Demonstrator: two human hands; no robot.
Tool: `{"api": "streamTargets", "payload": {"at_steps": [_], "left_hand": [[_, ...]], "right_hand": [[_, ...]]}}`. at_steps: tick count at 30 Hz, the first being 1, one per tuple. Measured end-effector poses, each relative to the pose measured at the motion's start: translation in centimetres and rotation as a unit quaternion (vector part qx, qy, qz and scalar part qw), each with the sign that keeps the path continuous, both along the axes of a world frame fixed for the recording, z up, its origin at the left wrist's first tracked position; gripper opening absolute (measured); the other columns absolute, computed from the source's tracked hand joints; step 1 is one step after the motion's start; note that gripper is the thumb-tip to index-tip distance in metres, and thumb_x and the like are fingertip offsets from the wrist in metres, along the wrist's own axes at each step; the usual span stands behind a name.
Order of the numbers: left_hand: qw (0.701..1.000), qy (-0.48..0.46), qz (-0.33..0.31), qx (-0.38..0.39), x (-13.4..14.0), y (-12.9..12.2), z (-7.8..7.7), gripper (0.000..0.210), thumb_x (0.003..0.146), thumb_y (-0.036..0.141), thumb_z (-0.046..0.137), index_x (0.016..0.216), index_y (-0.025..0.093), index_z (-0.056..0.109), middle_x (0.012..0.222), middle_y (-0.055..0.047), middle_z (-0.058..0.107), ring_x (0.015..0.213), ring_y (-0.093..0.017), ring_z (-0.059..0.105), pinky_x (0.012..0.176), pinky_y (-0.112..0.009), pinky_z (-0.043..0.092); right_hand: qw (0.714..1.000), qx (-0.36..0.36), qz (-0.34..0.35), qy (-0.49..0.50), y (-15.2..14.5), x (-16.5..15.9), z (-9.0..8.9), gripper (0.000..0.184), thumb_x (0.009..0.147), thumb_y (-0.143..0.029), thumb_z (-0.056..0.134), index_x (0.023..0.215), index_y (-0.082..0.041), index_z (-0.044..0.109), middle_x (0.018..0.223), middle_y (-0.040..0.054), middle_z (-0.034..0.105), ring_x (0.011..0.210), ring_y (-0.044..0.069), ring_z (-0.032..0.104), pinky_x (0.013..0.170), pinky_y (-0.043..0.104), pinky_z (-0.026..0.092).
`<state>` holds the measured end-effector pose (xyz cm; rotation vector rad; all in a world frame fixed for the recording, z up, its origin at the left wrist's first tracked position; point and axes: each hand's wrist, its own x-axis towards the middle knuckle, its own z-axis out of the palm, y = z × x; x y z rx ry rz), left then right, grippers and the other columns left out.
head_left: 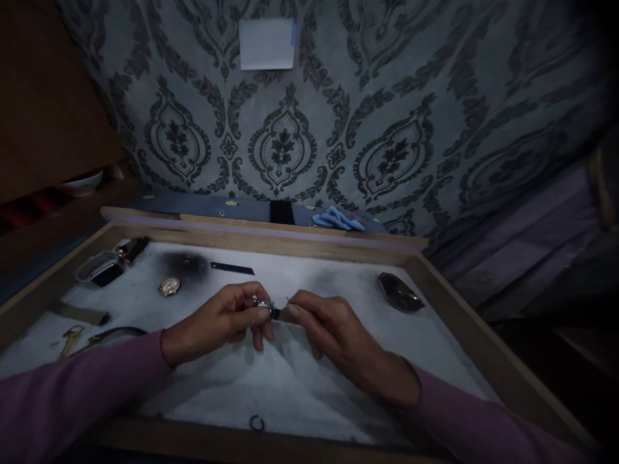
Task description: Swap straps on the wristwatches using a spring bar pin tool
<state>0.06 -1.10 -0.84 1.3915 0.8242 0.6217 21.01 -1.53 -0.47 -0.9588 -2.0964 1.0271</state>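
Note:
My left hand [235, 316] is closed, thumb and fingers pinching a small silver wristwatch [264, 305] by its case. A short dark watch strap [283, 315] reaches from the case toward my right hand [329, 322]. Those right fingers are pinched together on the strap's far end, and a thin pin-like tip shows above them; how much of the strap they cover is hidden. Both hands are raised near the middle of the white work surface [207, 393]. A round gold watch [169, 287] without a strap lies to the left of them.
Wooden rims [483, 328] enclose the work surface. A black blade-like strip [232, 268] lies behind my left hand. At left are a square-faced watch [107, 274], a dark strap [120, 333] and a gold-coloured piece [71, 338]. A dark pouch-like object [400, 293] is at right; a blue cloth [338, 219] sits behind.

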Motion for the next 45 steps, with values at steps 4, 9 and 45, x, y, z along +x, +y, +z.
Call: {"api": "streamTargets", "payload": {"at_steps": [4, 9, 45], "left_hand": [[1.000, 0.005, -0.006, -0.005, 0.0, 0.1, 0.2, 0.028, 0.088, 0.043, 0.059, 0.089, 0.015, 0.056, 0.076, -0.004, 0.067, 0.058, -0.011, 0.059, 0.045, -0.021, 0.026], [1.000, 0.006, -0.009, -0.003, 0.0, 0.0, 0.1, 0.026, 0.088, 0.041, 0.058, 0.089, 0.015, 0.056, 0.076, -0.004, 0.067, 0.057, -0.010, 0.059, 0.045, -0.020, 0.026], [0.998, -0.045, -0.014, 0.035, -0.2, -0.1, -0.4, 0.017, 0.093, 0.030, 0.054, 0.088, 0.014, 0.055, 0.076, -0.002, 0.065, 0.060, -0.010, 0.061, 0.057, -0.022, 0.042]], "right_hand": [[0.994, 0.105, -0.030, -0.031, 0.5, 0.3, -0.6, 0.034, 0.099, -0.036, 0.043, 0.074, -0.018, 0.058, 0.056, -0.0038, 0.047, 0.048, 0.008, 0.044, 0.048, 0.021, 0.034], [0.990, 0.114, -0.013, -0.079, 0.6, 0.6, -1.1, 0.035, 0.100, -0.035, 0.042, 0.074, -0.018, 0.059, 0.056, -0.0031, 0.049, 0.049, 0.008, 0.045, 0.049, 0.021, 0.034], [0.997, -0.017, 0.059, -0.042, -0.3, -0.2, -1.0, 0.038, 0.102, -0.035, 0.035, 0.081, -0.015, 0.061, 0.056, -0.0038, 0.051, 0.045, 0.007, 0.042, 0.045, 0.020, 0.035]]}}
